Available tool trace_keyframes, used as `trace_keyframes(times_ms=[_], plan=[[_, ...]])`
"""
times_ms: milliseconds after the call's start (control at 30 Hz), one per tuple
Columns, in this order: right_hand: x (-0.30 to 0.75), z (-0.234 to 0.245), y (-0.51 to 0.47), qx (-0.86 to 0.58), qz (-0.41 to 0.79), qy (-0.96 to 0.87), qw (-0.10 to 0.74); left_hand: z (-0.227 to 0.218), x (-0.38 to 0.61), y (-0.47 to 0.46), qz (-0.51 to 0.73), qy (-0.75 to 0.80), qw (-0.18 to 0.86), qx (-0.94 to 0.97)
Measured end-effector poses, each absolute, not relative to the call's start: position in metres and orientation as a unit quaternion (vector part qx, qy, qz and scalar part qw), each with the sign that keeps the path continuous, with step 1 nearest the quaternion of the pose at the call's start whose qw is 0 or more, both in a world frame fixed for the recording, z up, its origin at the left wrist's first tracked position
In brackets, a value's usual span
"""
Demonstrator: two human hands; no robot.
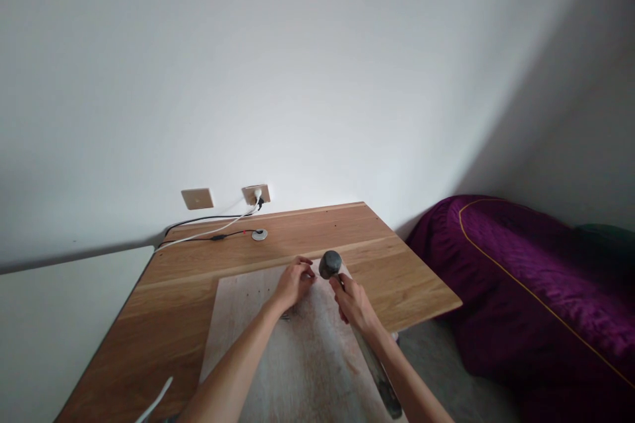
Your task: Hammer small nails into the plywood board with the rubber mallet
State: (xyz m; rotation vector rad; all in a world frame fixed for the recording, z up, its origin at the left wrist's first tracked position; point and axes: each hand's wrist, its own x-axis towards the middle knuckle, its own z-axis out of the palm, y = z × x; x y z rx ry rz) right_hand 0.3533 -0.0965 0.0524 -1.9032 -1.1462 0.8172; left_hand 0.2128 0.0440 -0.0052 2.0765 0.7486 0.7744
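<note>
In my right hand (351, 301) is a hammer (331, 265) with a thick, dark, rounded head, gripped partway up its long handle. The handle slants back toward me, its dark end beside my forearm. Just left of the hammer head, my left hand (296, 283) rests at the far part of a pale, worn wooden board (297, 370). Its thumb and forefinger are pinched together; what is between them is too small to make out. Several thin dark nails (285, 317) lie by that wrist. Left of it, a row of small dark points (258, 291) marks the board.
The board lies on a wooden table (411, 284) against a white wall. Cables (213, 230) run from a wall socket (256, 194) across the back left. A white surface (64, 330) adjoins on the left. Purple fabric (476, 277) covers something at right. A white cord end (156, 400) is near front left.
</note>
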Motion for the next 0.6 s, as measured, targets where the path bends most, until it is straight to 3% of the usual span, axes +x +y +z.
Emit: trace_keyframes(times_ms=[233,433,600], plan=[[0.348,0.054,-0.092,-0.721,0.317,-0.471,0.397,-0.014,0.213,0.046,0.294,0.294,0.382,0.825],[0.341,0.049,-0.088,-0.732,0.309,-0.494,0.354,-0.016,0.214,0.043,0.322,0.284,0.357,0.829],[0.343,0.044,-0.092,-0.729,0.31,-0.465,0.395,-0.012,0.213,0.042,0.304,0.304,0.354,0.831]])
